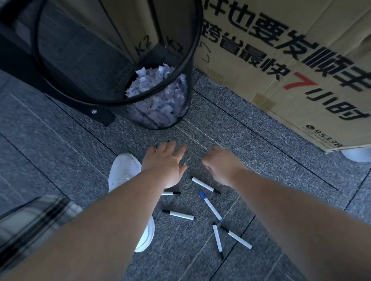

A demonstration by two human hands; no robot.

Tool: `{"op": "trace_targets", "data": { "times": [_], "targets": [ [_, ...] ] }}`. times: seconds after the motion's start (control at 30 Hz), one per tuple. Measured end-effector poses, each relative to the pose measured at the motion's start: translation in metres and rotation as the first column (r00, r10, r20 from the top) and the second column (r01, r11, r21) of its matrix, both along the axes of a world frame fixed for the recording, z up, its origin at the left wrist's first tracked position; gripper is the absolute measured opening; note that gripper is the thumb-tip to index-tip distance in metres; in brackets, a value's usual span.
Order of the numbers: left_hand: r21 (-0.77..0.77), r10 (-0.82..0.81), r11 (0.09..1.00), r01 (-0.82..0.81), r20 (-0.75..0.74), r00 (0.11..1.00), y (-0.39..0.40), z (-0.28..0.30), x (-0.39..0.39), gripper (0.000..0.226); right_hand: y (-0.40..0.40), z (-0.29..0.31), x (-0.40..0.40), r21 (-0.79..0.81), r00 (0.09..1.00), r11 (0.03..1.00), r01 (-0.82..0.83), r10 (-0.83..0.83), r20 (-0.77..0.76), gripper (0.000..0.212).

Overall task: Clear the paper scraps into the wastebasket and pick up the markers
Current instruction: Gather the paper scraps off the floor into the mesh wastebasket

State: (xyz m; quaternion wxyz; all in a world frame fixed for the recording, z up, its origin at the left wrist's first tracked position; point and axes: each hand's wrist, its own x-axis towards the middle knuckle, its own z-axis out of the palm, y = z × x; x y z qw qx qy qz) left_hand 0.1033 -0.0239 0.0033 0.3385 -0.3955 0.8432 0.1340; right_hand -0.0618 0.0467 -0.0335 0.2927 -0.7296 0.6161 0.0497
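Paper scraps (155, 90) already in wastebasket (118, 101); none seen on carpet (52, 147). Six markers (206, 185) left. Left hand (164, 160) fingers spread, right hand (219, 163) curled, both empty.

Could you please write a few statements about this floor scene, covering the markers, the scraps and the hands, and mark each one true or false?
1. The paper scraps lie inside the black mesh wastebasket. True.
2. The left hand is holding a marker. False: it is spread open over the carpet with nothing in it.
3. One marker has a blue cap. True; the others show black caps.
4. The markers are stacked inside the cardboard box. False: six markers lie scattered on the carpet, such as one near the right hand.
5. A white shoe rests on the carpet beside the left hand. True.
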Motion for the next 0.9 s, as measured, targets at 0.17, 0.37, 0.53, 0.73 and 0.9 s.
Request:
{"op": "trace_targets", "data": {
  "times": [0.17,0.37,0.53,0.73,0.9],
  "targets": [
    [-0.009,0.007,1.0,-0.007,-0.027,1.0,-0.009,0.047,-0.014,0.063,-0.031,0.055,-0.034,-0.121,0.993,0.99,0.067,-0.079,-0.093,0.011],
    [-0.079,-0.09,0.994,0.082,-0.111,0.99,-0.015,0.121,-0.033,0.062,-0.065,0.142,-0.05,-0.319,0.98,0.93,0.183,-0.197,-0.012,0.008],
    [-0.121,-0.053,0.992,0.026,-0.227,0.973,-0.028,0.175,-0.035,0.06,-0.091,0.203,-0.037,-0.481,0.982,0.858,0.179,-0.182,0.041,0.009],
    [-0.189,-0.113,0.98,0.059,-0.287,0.951,-0.032,0.2,-0.017,0.059,-0.126,0.235,-0.016,-0.557,0.977,0.803,0.213,-0.19,0.101,0.009],
    [-0.314,-0.082,0.949,-0.018,-0.302,0.95,-0.053,0.222,0.006,0.059,-0.148,0.247,0.001,-0.523,0.988,0.841,0.142,-0.156,0.018,0.01]
  ]
}}
